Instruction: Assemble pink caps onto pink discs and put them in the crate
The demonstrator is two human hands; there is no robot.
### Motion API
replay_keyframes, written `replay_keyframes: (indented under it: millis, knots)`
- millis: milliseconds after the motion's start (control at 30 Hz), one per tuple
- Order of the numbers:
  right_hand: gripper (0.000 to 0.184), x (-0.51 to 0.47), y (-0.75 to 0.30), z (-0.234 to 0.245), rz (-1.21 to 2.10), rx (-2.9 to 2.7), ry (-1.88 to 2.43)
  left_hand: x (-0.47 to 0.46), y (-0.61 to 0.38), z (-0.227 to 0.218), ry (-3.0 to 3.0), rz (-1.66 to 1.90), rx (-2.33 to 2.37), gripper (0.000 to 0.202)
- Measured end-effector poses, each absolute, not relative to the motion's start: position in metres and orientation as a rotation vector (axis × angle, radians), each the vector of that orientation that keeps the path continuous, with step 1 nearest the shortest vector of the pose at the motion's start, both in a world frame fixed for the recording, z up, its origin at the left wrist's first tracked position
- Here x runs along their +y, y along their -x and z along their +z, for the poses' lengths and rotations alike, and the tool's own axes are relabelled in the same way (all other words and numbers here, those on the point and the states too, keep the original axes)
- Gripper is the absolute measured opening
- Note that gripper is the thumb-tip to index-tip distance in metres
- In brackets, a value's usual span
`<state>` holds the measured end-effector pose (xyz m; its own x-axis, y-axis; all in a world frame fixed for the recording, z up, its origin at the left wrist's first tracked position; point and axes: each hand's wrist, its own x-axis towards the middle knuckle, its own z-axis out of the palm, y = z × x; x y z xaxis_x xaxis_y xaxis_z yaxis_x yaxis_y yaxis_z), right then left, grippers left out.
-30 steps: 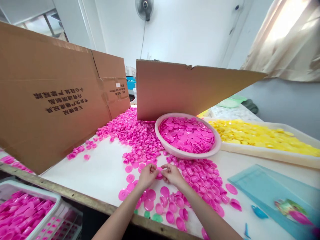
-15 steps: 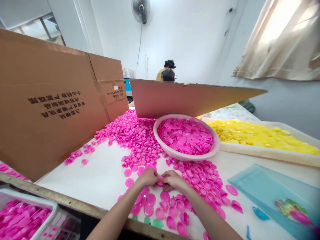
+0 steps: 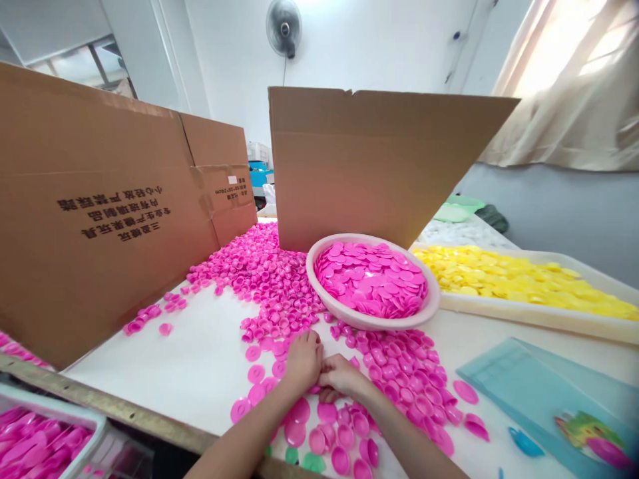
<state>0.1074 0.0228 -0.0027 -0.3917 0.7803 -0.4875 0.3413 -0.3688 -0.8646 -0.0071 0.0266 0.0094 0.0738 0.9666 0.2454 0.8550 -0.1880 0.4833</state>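
From my remote view, a pink piece [image 3: 314,390] shows between the left hand [image 3: 303,359] and right hand [image 3: 342,376], fingers curled close together; I cannot tell which grips it. I judge it light, stiff, slick, hardly fragile, best pinched by its rim. I count one basin [image 3: 369,324], one tray [image 3: 499,311], three green pieces [image 3: 313,462]; the pink cups [image 3: 402,376] I cannot count.

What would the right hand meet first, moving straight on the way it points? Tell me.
Most likely the left hand, directly ahead of the right hand; whether they touch is unclear.
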Motion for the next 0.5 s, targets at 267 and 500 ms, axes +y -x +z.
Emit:
replay_keyframes:
  millis: [267, 500]
  knots:
    - [0.011, 0.027, -0.107, -0.001, 1.867, -1.519, 1.512, 0.034, 0.004, -0.007, -2.223, 0.58, 1.939, 0.025]
    - [0.013, 0.031, -0.108, -0.003, 1.947, -1.5, 1.458, 0.036, 0.007, -0.011, -2.138, 0.784, 1.84, 0.023]
